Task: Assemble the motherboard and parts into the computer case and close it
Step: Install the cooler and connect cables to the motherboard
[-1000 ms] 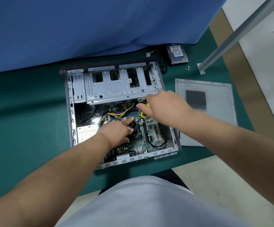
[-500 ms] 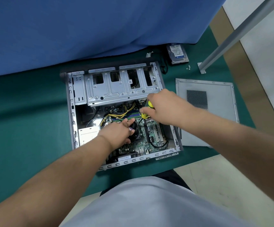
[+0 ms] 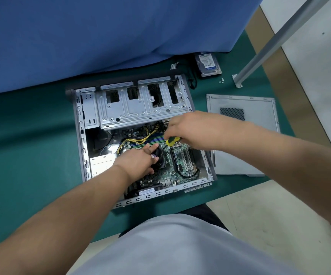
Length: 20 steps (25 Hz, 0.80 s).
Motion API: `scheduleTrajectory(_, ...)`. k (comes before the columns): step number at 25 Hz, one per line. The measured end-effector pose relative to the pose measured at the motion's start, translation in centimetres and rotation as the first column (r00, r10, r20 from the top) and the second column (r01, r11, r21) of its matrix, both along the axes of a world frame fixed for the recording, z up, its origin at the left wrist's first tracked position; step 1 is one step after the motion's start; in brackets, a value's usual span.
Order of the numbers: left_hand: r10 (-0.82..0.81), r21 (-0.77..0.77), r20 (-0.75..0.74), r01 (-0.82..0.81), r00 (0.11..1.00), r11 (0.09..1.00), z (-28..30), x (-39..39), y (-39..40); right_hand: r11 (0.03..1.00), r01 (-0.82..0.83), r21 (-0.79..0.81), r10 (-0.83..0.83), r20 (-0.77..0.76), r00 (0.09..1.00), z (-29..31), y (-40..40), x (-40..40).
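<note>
1. Head view, the only one I have. Computer case (image 3: 140, 135) lies on its side on the green bench (image 3: 31, 145), open face up, with the motherboard (image 3: 180, 161) already seated inside. I judge it lies flat this way so the board can be reached from above.
2. Right hand (image 3: 192, 130) has its fingers curled round a yellow-and-green screwdriver (image 3: 172, 140), which points down at the board near the upper right of the cooler fan (image 3: 159, 155). The tip is hidden, so I cannot tell whether it sits on a screw. My guess: a mounting screw is being driven.
3. Left hand (image 3: 138, 159) rests on the fan, fingers straight and loosely spread, holding nothing. It probably steadies the board or cooler while the other hand turns.
4. Side panel (image 3: 243, 135) lies flat on the bench just right of the case, touching or nearly touching its edge. It is not yet fitted, so closing comes later.
5. Hard drive (image 3: 209, 65) sits at the far edge of the bench, well apart from the case, with small loose screws (image 3: 222, 80) near it. The drive cage (image 3: 142, 104) appears vacant, presumably awaiting that drive.
6. Writing: the drive carries a blue-and-white label and the board a white sticker (image 3: 146, 192) at its near edge. Both are too small to read.
</note>
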<state>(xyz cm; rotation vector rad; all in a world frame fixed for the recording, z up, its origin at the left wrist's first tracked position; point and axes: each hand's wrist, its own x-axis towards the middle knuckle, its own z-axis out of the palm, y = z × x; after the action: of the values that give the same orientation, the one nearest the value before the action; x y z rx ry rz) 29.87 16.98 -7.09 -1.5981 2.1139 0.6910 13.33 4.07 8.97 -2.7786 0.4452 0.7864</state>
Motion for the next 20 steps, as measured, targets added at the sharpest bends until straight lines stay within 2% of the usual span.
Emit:
scheduleTrajectory(1,0.003,0.002,0.004,-0.003,1.0,1.0,0.0,0.0,0.0,0.999,0.031,-0.015,-0.031,-0.003,1.0,-0.1,0.2,0.1)
scheduleTrajectory(3,-0.002,0.0,0.012,0.002,1.0,1.0,0.0,-0.2,-0.1,0.974,0.227,-0.021,-0.226,0.037,0.973,-0.5,1.0,0.1)
scheduleTrajectory(6,-0.002,0.012,0.03,0.002,1.0,1.0,0.0,-0.3,-0.2,0.822,0.539,-0.184,-0.542,0.036,0.839,-1.8,2.2,0.6)
scheduleTrajectory(8,-0.004,0.015,0.034,0.004,0.999,1.0,0.1,-0.3,-0.2,0.742,0.619,-0.257,-0.621,0.083,0.779,-2.4,2.3,0.6)
scheduleTrajectory(9,-0.004,0.01,0.03,0.004,1.0,1.0,0.0,-0.3,-0.2,0.746,0.626,-0.227,-0.624,0.091,0.776,-2.6,2.1,0.4)
scheduleTrajectory(10,-0.003,0.005,0.024,0.003,1.0,1.0,-0.1,-0.2,-0.2,0.793,0.59,-0.153,-0.582,0.097,0.807,-2.4,1.9,0.1)
scheduleTrajectory(12,-0.007,-0.004,0.012,0.007,1.0,1.0,-0.2,-0.2,-0.1,0.914,0.407,0.004,-0.404,0.134,0.905,-1.8,1.1,-0.5)
scheduleTrajectory(14,-0.01,-0.011,0.007,0.01,1.0,1.0,-0.4,-0.1,0.0,0.983,0.182,0.037,-0.185,0.134,0.974,-1.0,0.2,-0.8)
scheduleTrajectory(15,-0.008,-0.015,0.003,0.008,1.0,1.0,-0.4,0.0,0.0,0.992,0.122,0.018,-0.124,0.126,0.984,-0.8,0.0,-0.6)
scheduleTrajectory(17,-0.006,-0.021,-0.007,0.006,1.0,1.0,-0.6,0.0,0.0,0.99,0.142,-0.021,-0.139,0.122,0.983,-1.0,0.3,-0.2)
scheduleTrajectory(20,-0.001,-0.027,-0.012,0.0,1.0,1.0,-0.8,0.0,0.0,0.907,0.417,-0.057,-0.406,0.144,0.902,-1.5,1.9,0.6)
